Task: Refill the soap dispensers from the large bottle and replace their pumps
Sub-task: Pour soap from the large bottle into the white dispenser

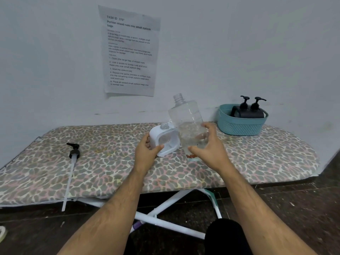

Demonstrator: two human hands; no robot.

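Gripping the bottle (187, 124) in the right hand (206, 150), fingers (207, 127) clasped round its lower body, base just off the board (110, 172) mid-width. Stood nearly upright, open neck tipped slightly left. Steadied the dispenser (163, 140) with the left hand (147, 153), fingers wrapped, filler hole immediately left of the bottle. Pump (73, 153) lay near the left end.

Dim, even indoor light, cool in tone.
Soft shadows, no glare; slight blur overall; wide-angle bending at edges.
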